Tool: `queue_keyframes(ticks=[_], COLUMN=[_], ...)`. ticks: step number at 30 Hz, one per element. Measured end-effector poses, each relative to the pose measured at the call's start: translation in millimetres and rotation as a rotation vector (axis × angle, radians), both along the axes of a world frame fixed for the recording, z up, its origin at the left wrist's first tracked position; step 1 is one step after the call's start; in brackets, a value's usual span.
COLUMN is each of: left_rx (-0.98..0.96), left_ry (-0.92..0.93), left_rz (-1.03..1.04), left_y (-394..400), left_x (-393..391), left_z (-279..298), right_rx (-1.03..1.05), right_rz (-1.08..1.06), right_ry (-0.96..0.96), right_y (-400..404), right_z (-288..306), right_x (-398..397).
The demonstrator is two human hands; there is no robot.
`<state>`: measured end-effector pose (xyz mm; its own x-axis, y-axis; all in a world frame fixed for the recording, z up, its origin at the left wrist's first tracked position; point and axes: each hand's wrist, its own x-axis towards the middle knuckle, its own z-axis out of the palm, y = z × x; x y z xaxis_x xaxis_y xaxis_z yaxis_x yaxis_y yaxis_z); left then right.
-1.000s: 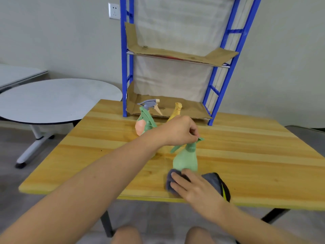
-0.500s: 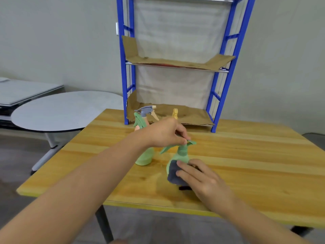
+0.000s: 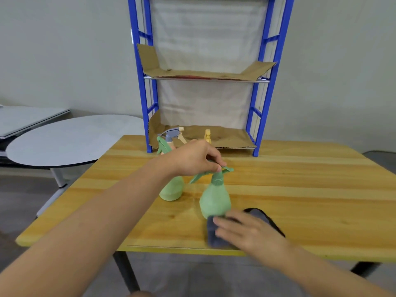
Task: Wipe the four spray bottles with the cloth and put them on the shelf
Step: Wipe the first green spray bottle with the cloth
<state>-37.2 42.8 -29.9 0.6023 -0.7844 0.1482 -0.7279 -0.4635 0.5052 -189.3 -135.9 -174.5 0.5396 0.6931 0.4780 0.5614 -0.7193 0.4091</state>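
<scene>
Near the table's front edge, the left hand (image 3: 192, 159) pinches the pale green plastic spray bottle (image 3: 215, 200) by its nozzle head; the right hand (image 3: 246, 230) presses the dark grey cloth (image 3: 216, 234) against its base.

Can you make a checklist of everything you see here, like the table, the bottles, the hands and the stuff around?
Surface: wooden table, bare boards showing on its right side.
Job's things: near green bottle upright; second green bottle behind it to the left; two more spray heads, grey-topped bottle and yellow bottle, mostly hidden by the hand; grey cloth at the near bottle's base; blue shelf, cardboard-lined, no bottles on it.
Clutter: nothing seen.
Hands: left hand pinches the near bottle's spray head; right hand presses the cloth.
Cables: nothing seen.
Surroundings: round grey table to the left, plain wall behind.
</scene>
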Motion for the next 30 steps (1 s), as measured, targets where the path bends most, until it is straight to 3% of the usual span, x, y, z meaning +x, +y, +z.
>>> queue_keyframes(ticks=[2, 5, 7, 13, 20, 23, 30], left_rx=[0.003, -0.010, -0.008, -0.006, -0.009, -0.012, -0.005], left_ry=[-0.006, -0.008, -0.007, 0.010, 0.001, 0.015, 0.009], left_rz=[0.003, -0.002, -0.005, 0.000, 0.010, 0.019, 0.029], left_y=[0, 1, 1, 0, 1, 1, 2], left_x=[1, 1, 0, 1, -2, -4, -7], left_z=[-1, -2, -2, -1, -1, -1, 1], right_rx=[-0.024, 0.238, 0.306, 0.211, 0.262, 0.223, 0.188], right_rz=[-0.028, -0.116, -0.162, -0.222, -0.351, -0.450, -0.397], right_ry=[0.032, -0.015, -0.048, 0.074, 0.100, 0.075, 0.007], right_y=[-4, -10, -12, -20, -14, -14, -10], right_z=[-2, 9, 10, -6, -12, -16, -17], right_x=[-2, 4, 3, -17, -26, -26, -21])
